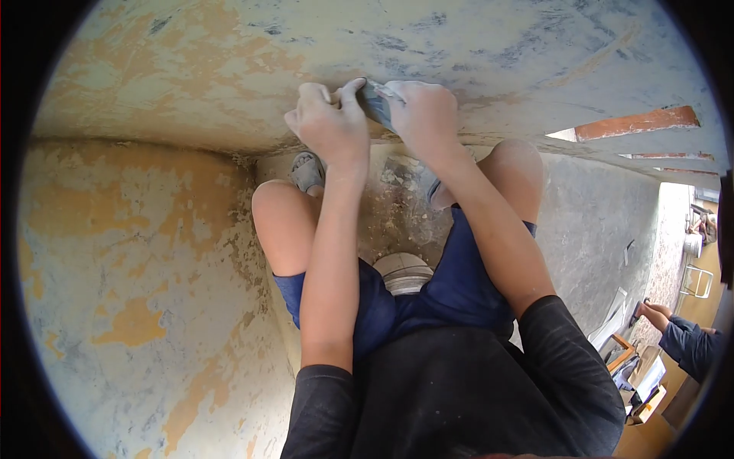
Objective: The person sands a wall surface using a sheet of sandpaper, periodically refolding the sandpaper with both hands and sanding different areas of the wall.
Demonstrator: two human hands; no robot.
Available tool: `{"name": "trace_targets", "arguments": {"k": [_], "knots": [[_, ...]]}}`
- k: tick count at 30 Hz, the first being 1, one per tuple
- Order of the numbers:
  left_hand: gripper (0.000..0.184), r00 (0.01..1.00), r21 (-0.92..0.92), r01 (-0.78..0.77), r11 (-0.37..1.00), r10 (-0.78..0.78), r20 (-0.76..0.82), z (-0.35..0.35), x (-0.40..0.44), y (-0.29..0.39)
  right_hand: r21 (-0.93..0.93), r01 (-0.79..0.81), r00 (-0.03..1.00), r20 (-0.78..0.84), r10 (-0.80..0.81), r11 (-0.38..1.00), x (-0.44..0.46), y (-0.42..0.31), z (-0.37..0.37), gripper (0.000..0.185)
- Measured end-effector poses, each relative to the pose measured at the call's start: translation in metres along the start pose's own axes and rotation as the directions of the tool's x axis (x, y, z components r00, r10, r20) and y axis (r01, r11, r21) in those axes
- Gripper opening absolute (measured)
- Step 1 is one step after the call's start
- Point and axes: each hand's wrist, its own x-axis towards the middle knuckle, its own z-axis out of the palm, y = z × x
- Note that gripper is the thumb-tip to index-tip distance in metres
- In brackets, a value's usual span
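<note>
In the head view, my left hand [332, 126] and my right hand [424, 118] are close together against the patchy wall [229, 69]. Between them is a dark grey sheet of sandpaper [375, 105], slightly bent. My left thumb presses on its left side, and the other left fingers curl inward. The right fingers close over its right side, and their tips are partly hidden. Pale dust coats both hands. Orange, grey and dark blue patches mark the wall surface.
A second patchy wall [138, 306] meets this one at a corner on the left. A white bucket [403, 268] is between my legs. Slots [638, 122] cut the wall at right. Farther right are another person's arm [680, 336], boards and a pile of items [638, 371].
</note>
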Motion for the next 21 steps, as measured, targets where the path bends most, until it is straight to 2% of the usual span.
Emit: {"name": "trace_targets", "arguments": {"k": [3,5,7,9,11,14,17,21], "knots": [[0.041,0.999,0.029,-0.050,0.998,0.050,0.021,0.002,-0.001,0.006,-0.008,-0.004,1.000,-0.019,0.004,1.000,0.001,0.002,-0.002,0.016],[0.041,0.996,0.011,-0.085,0.996,0.085,0.030,0.019,-0.012,0.019,0.032,-0.101,0.994,-0.029,0.102,0.994,-0.003,0.022,-0.019,0.017],[0.041,0.991,-0.116,-0.127,0.985,0.131,0.029,0.036,-0.023,0.031,0.040,-0.102,0.992,-0.075,0.105,0.994,-0.012,0.040,-0.026,0.017],[0.042,0.991,-0.129,-0.124,0.984,0.130,0.042,0.036,-0.023,0.031,0.062,-0.108,0.987,-0.113,0.115,0.992,-0.017,0.040,-0.023,0.018],[0.043,0.989,-0.138,-0.129,0.982,0.137,0.050,0.029,-0.016,0.029,-0.025,-0.154,0.985,-0.083,0.152,0.988,-0.014,0.031,-0.020,0.019],[0.040,0.990,-0.049,-0.137,0.989,0.139,0.033,0.012,-0.007,0.010,0.053,-0.092,0.995,-0.022,0.093,0.994,-0.002,0.004,-0.012,0.019],[0.042,0.999,-0.057,-0.036,0.998,0.037,0.012,0.005,-0.003,0.001,0.004,-0.089,0.996,0.015,0.089,0.996,0.003,0.001,-0.004,0.020],[0.039,0.994,-0.058,-0.099,0.993,0.101,0.036,0.029,-0.021,0.022,0.027,-0.096,0.992,-0.083,0.098,0.995,-0.007,0.027,-0.020,0.020]]}}
